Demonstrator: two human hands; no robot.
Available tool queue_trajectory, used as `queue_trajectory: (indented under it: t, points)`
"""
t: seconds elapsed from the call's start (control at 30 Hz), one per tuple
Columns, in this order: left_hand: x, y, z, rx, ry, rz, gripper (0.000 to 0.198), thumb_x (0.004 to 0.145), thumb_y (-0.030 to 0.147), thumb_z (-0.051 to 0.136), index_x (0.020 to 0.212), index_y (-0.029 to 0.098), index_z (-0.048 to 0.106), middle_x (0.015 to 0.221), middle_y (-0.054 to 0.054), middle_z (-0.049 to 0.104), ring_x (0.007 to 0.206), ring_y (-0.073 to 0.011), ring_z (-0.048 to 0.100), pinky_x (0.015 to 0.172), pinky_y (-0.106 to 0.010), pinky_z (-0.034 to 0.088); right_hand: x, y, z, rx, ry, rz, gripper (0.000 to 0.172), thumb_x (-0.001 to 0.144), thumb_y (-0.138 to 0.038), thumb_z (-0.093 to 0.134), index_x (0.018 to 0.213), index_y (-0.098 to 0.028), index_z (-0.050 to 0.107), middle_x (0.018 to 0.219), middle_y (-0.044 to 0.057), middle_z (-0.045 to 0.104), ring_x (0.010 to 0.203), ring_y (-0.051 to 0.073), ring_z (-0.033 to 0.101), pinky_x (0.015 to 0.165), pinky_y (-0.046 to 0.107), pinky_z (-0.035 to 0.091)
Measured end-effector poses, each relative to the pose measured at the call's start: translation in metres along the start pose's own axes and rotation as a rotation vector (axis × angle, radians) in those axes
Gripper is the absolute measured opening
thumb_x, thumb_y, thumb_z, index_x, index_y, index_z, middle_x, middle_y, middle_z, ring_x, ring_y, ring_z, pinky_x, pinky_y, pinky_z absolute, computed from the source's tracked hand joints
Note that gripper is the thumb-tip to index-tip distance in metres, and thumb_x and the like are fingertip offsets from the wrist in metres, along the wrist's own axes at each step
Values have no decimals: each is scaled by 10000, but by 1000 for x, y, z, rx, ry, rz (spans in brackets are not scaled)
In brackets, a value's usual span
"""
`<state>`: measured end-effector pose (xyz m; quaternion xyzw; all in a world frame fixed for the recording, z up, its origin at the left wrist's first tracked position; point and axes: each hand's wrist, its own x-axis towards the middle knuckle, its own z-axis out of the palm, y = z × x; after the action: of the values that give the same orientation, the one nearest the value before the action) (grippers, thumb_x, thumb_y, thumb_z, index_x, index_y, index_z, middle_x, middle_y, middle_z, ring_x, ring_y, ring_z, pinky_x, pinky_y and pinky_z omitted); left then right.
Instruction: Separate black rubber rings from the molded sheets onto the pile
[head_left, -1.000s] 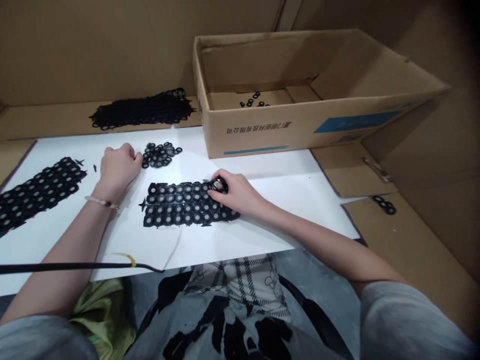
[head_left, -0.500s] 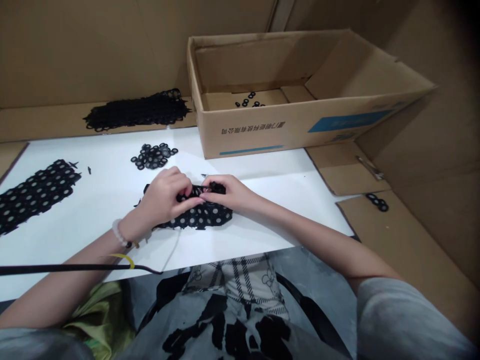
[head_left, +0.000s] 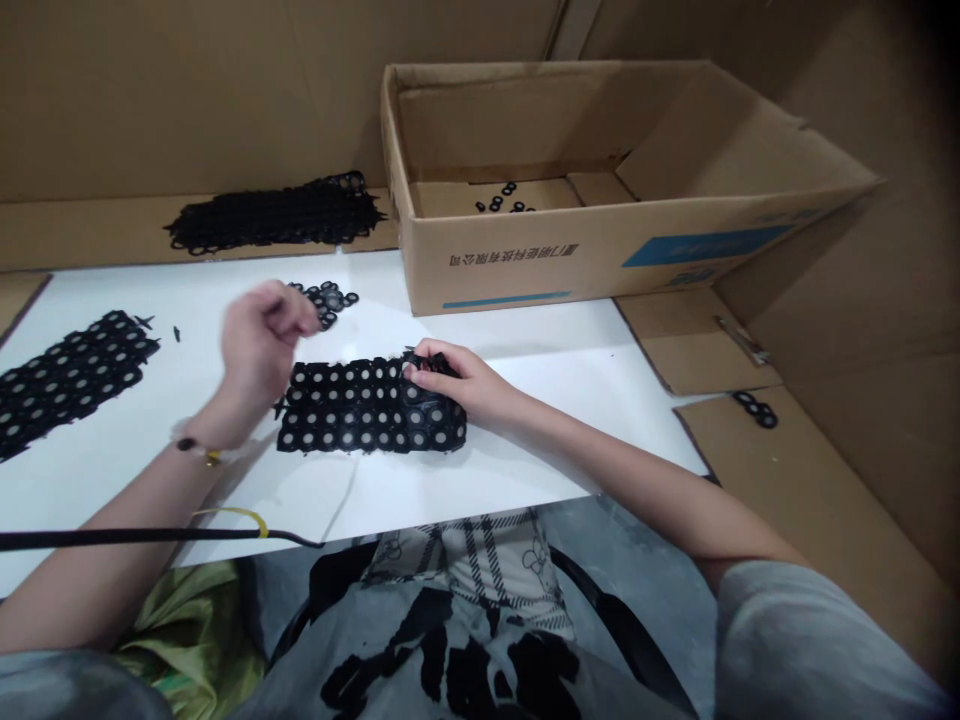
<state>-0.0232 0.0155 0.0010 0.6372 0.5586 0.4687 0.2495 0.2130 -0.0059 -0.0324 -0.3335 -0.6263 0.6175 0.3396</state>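
Note:
A black rubber sheet (head_left: 352,405) of rings with pale centres lies flat on the white table top (head_left: 540,340) in front of me. My right hand (head_left: 454,380) pinches the sheet's upper right corner. Raised above the sheet's left end is my left hand (head_left: 262,335), blurred, with its fingers curled closed; what they hold, if anything, does not show. Just beyond it lies a small pile of loose black rings (head_left: 330,296).
A second sheet (head_left: 67,375) lies at the left edge. A stack of black webbing (head_left: 270,215) sits at the back. An open cardboard box (head_left: 570,262) holds a few rings (head_left: 504,200). A black cable (head_left: 150,537) runs along the near edge.
My left hand has let go of the sheet's top edge and lifted up and left toward the ring pile. The sheet lies flat again. My right hand stays at the corner.

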Motion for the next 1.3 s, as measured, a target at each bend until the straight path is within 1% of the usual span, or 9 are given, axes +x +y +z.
queue_trajectory:
  t: [0.07,0.1,0.27,0.37,0.8,0.97,1.1,1.2,1.3]
  points:
    - [5,-3,-5,-184,193,43,303,829,212,352,549,236,238,531,20,256,532,-150,364,573,-330,345,0,2,1,67,17,52,199,805,-369,647,756,-216,530,803,1,583,806,179,533,804,336,405]
    - [5,-3,-6,-157,164,78,284,814,202,391,548,233,296,541,17,320,548,-145,380,574,-324,338,-1,3,1,86,27,73,206,789,-358,662,739,-213,525,800,5,590,808,182,539,804,341,409]
    - [-25,4,17,390,-410,390,273,852,239,486,594,224,396,581,-11,468,644,-187,454,621,-344,366,0,5,4,93,64,112,279,706,-333,737,674,-199,495,781,3,609,818,173,557,815,330,413]
    - [-38,6,28,519,-531,482,283,922,245,411,641,224,403,623,-38,502,686,-213,453,642,-364,376,1,5,4,130,61,108,260,667,-302,758,686,-191,524,767,-15,607,790,152,556,816,314,412]
    - [-31,-2,26,236,-774,299,323,990,361,354,706,215,405,721,-23,499,795,-203,483,704,-334,399,5,8,3,178,68,127,205,602,-192,691,691,-194,506,694,-57,528,723,136,538,726,283,391]
    - [-23,-5,23,135,-573,143,339,936,331,403,619,211,411,674,-12,465,717,-180,467,699,-333,375,5,4,0,246,173,139,199,617,-193,651,671,-201,460,739,-34,594,769,147,564,754,284,390]
    - [3,-21,3,29,-84,-90,276,854,206,334,582,221,375,600,0,427,610,-155,399,616,-315,336,4,1,-2,141,240,122,147,610,-175,593,656,-205,456,664,-57,513,674,128,485,673,261,342]
    - [24,-38,-17,207,202,-149,253,820,169,352,580,230,304,579,18,331,607,-146,330,604,-303,299,3,1,-2,155,250,144,164,617,-197,612,665,-205,456,676,-50,526,689,136,496,673,266,347]
    - [33,-51,-29,652,66,-143,266,863,263,393,600,220,407,597,-22,434,767,-217,432,736,-352,345,2,1,-2,174,223,162,185,630,-215,638,681,-206,461,732,-29,596,742,152,546,722,290,380]
